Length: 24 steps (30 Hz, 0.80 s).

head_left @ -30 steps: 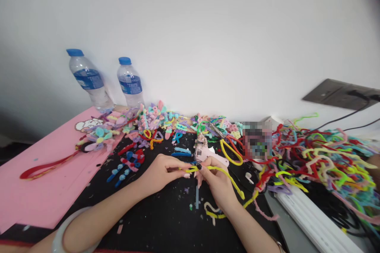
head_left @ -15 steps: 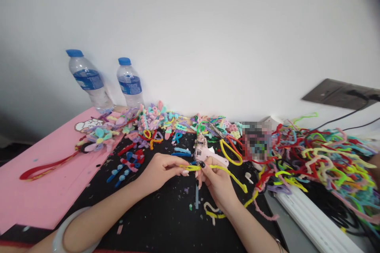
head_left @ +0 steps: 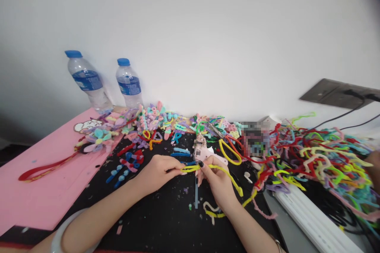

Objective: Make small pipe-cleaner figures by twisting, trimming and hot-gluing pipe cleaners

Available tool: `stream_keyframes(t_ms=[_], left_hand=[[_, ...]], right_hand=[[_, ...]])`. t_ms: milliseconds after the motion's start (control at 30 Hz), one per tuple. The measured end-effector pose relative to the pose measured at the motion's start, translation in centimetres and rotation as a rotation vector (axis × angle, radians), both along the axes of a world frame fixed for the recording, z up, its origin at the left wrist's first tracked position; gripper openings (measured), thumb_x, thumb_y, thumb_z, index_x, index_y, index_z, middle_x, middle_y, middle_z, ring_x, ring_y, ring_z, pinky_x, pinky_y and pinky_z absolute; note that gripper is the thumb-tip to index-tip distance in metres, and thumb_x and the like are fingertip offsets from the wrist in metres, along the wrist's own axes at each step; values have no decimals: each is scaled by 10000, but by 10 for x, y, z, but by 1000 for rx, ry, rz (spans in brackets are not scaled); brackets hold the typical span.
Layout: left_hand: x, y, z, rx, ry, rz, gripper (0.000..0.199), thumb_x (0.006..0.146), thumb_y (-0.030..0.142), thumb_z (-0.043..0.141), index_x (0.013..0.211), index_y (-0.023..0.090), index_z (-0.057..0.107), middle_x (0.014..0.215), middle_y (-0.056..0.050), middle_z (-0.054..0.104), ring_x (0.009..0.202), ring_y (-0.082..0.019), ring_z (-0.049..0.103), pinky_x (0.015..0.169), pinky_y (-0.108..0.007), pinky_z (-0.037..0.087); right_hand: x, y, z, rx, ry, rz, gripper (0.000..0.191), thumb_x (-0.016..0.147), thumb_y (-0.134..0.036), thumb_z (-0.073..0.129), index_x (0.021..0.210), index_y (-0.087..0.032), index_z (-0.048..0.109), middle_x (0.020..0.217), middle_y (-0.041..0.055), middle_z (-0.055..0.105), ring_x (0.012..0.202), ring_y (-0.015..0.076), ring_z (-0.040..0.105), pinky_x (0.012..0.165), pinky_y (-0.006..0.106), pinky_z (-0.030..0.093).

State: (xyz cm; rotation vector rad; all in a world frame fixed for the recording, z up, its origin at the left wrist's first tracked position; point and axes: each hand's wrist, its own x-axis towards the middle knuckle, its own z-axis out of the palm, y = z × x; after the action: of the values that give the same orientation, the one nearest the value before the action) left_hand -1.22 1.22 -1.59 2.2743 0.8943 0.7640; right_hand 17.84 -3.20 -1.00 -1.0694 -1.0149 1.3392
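A yellow pipe cleaner (head_left: 190, 168) is stretched between my two hands, folded double near its left end. My left hand (head_left: 164, 172) pinches the folded end between thumb and fingers. With thumb and forefinger, my right hand (head_left: 215, 178) grips it further along, and its loose tail curves down to the right. Just behind my right hand lies a pale pink glue gun (head_left: 204, 153), with a bluish glue stick (head_left: 196, 195) in line below it. Blue pipe cleaner pieces (head_left: 181, 152) rest beyond my fingers. A cream and yellow pipe cleaner scrap (head_left: 214, 212) lies nearer me.
Two water bottles (head_left: 87, 81) (head_left: 128, 84) stand against the wall. Finished fuzzy pieces (head_left: 151, 120) line the back. A big tangle of coloured pipe cleaners (head_left: 320, 154) fills the right, beside a white power strip (head_left: 311, 213). Pink board (head_left: 50, 150) covers the left.
My left fingers have slid slightly left along the yellow pipe cleaner, drawing its folded end into a narrow loop. The right hand keeps its grip; the view has shifted slightly.
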Motion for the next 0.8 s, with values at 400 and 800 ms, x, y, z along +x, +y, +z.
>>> stream_keyframes(t_ms=[400, 800], left_hand=[[2, -1, 2, -14, 43, -19, 228, 846, 254, 530, 698, 178, 685, 684, -14, 692, 620, -129, 621, 604, -197, 426], [3, -2, 9, -99, 1, 4, 145, 824, 219, 551, 842, 170, 687, 767, -31, 684, 632, -122, 584, 587, -195, 418]], right_hand=[[1, 0, 0, 70, -109, -4, 241, 790, -360, 610, 655, -180, 523, 545, -6, 597, 435, 117, 532, 446, 248, 464], [2, 0, -1, 68, -75, -18, 200, 797, -307, 604, 660, -187, 521, 550, -27, 586, 434, 105, 521, 442, 230, 446]])
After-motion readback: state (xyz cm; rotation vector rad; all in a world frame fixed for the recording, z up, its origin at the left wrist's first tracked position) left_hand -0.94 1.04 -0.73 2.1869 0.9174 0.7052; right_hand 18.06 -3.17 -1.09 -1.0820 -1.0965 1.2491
